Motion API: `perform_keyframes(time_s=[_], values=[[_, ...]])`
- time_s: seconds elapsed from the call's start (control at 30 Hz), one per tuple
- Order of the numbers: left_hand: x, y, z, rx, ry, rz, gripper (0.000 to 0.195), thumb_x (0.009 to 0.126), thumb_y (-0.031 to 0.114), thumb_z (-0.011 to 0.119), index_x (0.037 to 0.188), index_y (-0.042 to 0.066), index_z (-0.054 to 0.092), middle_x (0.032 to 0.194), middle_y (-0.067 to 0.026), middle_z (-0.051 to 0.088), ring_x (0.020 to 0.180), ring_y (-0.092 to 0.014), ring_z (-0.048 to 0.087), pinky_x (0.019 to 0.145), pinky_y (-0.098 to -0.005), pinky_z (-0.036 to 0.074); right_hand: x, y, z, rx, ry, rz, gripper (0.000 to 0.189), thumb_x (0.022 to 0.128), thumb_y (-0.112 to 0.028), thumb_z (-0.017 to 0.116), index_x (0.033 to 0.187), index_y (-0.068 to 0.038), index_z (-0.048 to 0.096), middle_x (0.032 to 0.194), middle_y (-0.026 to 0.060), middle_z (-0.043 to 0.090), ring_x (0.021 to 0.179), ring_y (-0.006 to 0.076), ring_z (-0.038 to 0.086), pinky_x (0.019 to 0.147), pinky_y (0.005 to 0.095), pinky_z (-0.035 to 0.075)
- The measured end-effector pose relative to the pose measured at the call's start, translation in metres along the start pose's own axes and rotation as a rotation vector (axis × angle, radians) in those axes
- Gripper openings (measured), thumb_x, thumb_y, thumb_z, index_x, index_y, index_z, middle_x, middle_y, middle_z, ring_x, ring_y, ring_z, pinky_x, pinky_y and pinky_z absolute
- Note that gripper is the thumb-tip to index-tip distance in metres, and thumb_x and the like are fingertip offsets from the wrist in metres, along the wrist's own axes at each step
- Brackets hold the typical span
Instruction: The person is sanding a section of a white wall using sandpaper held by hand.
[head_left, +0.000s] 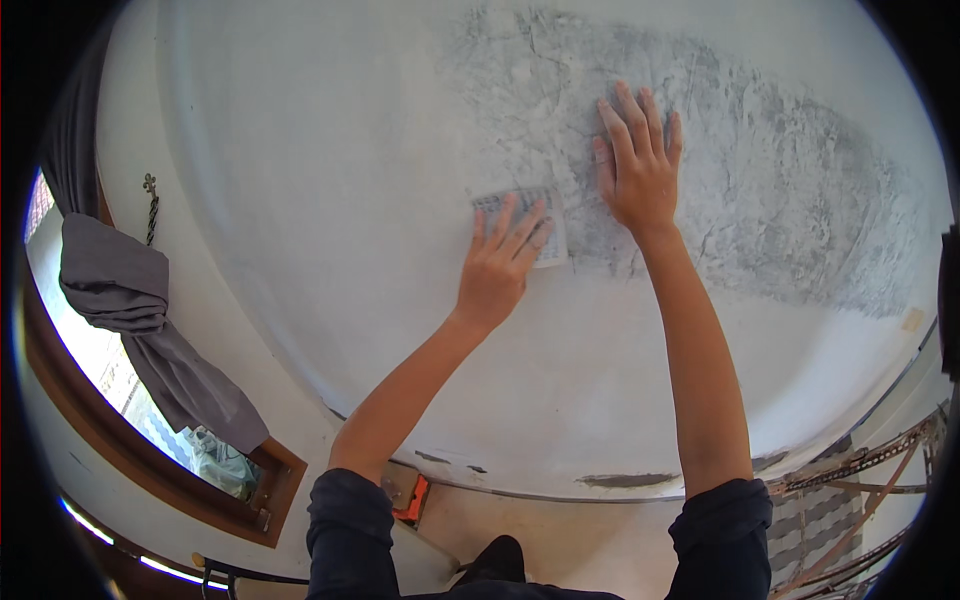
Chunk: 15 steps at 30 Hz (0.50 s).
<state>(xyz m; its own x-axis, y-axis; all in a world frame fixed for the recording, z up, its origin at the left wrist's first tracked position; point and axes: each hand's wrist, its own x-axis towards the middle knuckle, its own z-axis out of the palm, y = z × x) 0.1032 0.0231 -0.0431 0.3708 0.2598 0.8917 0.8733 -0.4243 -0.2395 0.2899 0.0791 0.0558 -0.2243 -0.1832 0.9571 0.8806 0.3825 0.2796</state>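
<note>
My left hand (496, 262) lies with spread fingers over a thin, light rectangular sheet (556, 232), pressing it against the white wall (337, 225). The sheet bears dark print or marks along its top; its material cannot be told, and part of it is hidden under my fingers. Higher and to the right, my right hand (641, 161) rests on a rough grey patch of the wall (780, 187), fingers up and apart, holding nothing. The patch spreads from the sheet's right side to the far right.
At left, a tied grey curtain (112, 270) hangs by a brown window frame (281, 487). A metal rack (885, 457) stands lower right. An orange and black object (415, 501) lies near the wall's foot, where the wall has chipped spots (628, 480).
</note>
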Motion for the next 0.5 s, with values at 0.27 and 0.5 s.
perform_keyframes(time_s=[0.27,0.5], values=[[0.052,-0.02,-0.016,-0.002,0.214,-0.223,0.056,0.074,0.0,0.056,0.128,0.012,0.051,0.141,-0.0039,0.04,0.134,-0.033,0.03,0.105,-0.0566,0.025,0.0,-0.005,-0.001,0.034,-0.032,0.016,0.037,0.085,-0.019,0.054,0.122,-0.013,0.052,0.14,0.0045,0.041,0.131,0.0252,0.034,0.107,0.0513,0.02],[0.071,-0.045,-0.025,0.121,0.123,0.044,0.055,0.075,-0.003,0.053,0.129,0.013,0.051,0.141,-0.0036,0.04,0.133,-0.034,0.031,0.104,-0.0562,0.027,-0.002,0.0,-0.006,0.035,-0.041,0.026,0.038,0.085,-0.018,0.054,0.122,-0.012,0.052,0.14,0.0049,0.041,0.132,0.0254,0.033,0.108,0.0513,0.019]])
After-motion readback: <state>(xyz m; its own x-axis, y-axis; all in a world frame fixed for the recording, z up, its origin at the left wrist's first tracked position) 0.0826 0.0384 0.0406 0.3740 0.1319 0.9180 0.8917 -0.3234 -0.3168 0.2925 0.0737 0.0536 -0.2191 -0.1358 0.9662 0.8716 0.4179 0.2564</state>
